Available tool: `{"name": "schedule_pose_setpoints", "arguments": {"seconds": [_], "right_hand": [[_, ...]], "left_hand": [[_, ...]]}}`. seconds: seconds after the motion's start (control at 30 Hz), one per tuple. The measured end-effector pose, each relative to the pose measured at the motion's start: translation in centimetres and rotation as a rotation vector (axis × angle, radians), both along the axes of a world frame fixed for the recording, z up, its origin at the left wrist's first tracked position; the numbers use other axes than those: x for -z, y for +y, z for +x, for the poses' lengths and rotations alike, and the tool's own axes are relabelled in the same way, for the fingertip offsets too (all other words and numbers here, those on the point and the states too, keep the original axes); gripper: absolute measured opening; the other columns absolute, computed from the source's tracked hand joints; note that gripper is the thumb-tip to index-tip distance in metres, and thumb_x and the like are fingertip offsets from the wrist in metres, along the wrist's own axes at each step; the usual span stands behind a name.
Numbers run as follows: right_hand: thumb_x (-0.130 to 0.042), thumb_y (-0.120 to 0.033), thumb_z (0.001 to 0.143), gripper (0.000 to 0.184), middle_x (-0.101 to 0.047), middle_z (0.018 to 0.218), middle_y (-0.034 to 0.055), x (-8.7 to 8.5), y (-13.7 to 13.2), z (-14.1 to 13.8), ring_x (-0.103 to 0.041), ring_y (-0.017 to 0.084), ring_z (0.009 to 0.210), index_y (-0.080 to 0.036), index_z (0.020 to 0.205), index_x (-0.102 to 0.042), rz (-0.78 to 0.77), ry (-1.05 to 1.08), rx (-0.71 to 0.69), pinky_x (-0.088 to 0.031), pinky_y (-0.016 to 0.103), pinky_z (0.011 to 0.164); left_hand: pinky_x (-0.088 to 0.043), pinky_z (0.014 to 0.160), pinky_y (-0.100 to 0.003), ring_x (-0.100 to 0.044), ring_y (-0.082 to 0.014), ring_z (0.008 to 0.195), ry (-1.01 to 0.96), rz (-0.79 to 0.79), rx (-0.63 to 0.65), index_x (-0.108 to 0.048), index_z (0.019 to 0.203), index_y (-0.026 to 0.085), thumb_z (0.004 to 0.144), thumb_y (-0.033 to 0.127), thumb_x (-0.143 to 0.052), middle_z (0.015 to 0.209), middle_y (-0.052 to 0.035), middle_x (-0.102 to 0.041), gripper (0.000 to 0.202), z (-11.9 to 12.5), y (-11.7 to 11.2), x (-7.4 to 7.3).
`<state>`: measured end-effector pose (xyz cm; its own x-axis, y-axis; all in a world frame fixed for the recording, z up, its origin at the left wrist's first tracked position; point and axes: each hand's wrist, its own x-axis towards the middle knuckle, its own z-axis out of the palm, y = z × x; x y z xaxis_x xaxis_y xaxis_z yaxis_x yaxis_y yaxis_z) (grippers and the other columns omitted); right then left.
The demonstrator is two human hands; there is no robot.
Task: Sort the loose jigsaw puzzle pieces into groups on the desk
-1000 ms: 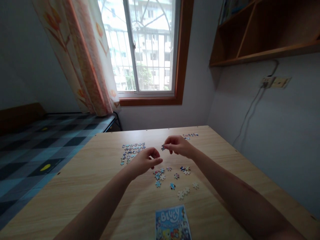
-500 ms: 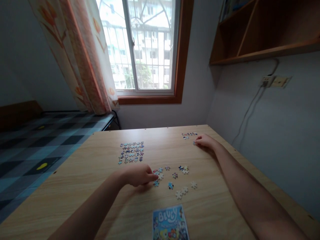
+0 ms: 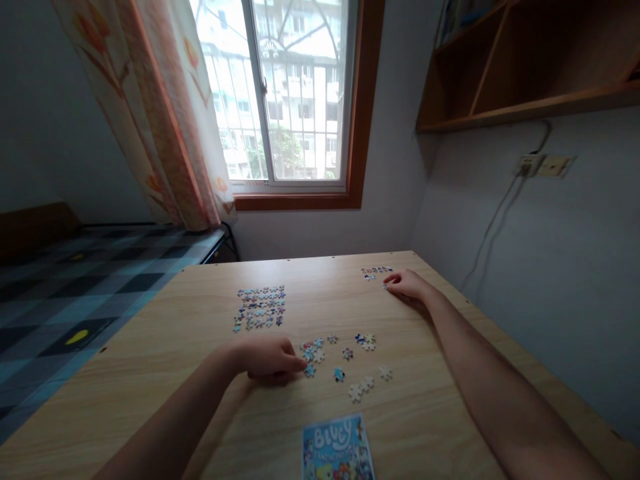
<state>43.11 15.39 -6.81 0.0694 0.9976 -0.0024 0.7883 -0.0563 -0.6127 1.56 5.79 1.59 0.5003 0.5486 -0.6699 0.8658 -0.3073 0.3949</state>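
Observation:
My left hand (image 3: pixel 267 355) rests on the wooden table (image 3: pixel 165 373), fingers curled, with its fingertips touching a loose jigsaw piece (image 3: pixel 309 371) at the edge of a scatter of loose pieces (image 3: pixel 345 363). My right hand (image 3: pixel 407 285) reaches to the far right of the table and pinches a small piece (image 3: pixel 385 285) just below a short row of joined pieces (image 3: pixel 376 271). A part-built block of puzzle (image 3: pixel 260 308) lies left of centre.
A blue "Bluey" picture card (image 3: pixel 337 450) lies at the near table edge. A bed with a checked cover (image 3: pixel 75 293) stands to the left. A window with a curtain (image 3: pixel 165 113) is behind. A wall shelf (image 3: pixel 525 67) and a socket with a cable (image 3: pixel 533 163) are on the right.
Both hands were raised together over the middle, the right holding a piece. The right hand carried it to the far-right row, and the left dropped to the loose pieces.

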Motion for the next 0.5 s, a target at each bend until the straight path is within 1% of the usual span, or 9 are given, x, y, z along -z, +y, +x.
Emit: {"name": "schedule_pose_setpoints", "arguments": {"seconds": [0.13,0.3,0.4,0.5], "right_hand": [[-0.066,-0.030,0.074,0.029,-0.072,0.083,0.0014,-0.4,-0.1,-0.7,-0.062,0.012,0.072,-0.024,0.101,-0.077,0.053,-0.122,0.016,-0.043,0.019,0.064],[-0.060,-0.035,0.082,0.027,-0.073,0.101,0.0028,-0.3,-0.4,-2.0,-0.065,0.018,0.091,-0.030,0.103,-0.076,0.129,-0.266,0.134,-0.047,0.024,0.078],[-0.057,-0.038,0.085,0.030,-0.072,0.108,0.0040,0.0,-0.6,-2.7,-0.064,0.021,0.097,-0.031,0.107,-0.075,0.150,-0.326,0.179,-0.048,0.028,0.081],[-0.053,-0.041,0.087,0.032,-0.070,0.114,0.0036,0.2,-0.6,-3.2,-0.064,0.022,0.101,-0.034,0.111,-0.073,0.159,-0.367,0.188,-0.049,0.030,0.083]], "left_hand": [[-0.033,0.050,-0.028,-0.039,-0.0117,0.040,-0.015,-0.009,0.004,-0.049,0.052,0.019,0.080,0.068,-0.046,0.044,0.0010,-0.046,0.056,0.1,0.0,-0.1],[-0.034,0.052,-0.029,-0.040,-0.0123,0.041,0.016,0.044,0.030,-0.050,0.053,0.020,0.082,0.062,-0.046,0.044,0.0018,-0.046,0.052,0.5,-0.1,-0.1],[-0.035,0.053,-0.029,-0.039,-0.0126,0.041,0.020,0.060,0.044,-0.050,0.052,0.020,0.083,0.059,-0.046,0.043,0.0019,-0.046,0.050,0.6,-0.2,-0.1],[-0.036,0.054,-0.029,-0.039,-0.0125,0.042,0.010,0.067,0.053,-0.051,0.051,0.020,0.083,0.058,-0.046,0.042,0.0017,-0.047,0.050,0.6,-0.2,-0.2]]}}
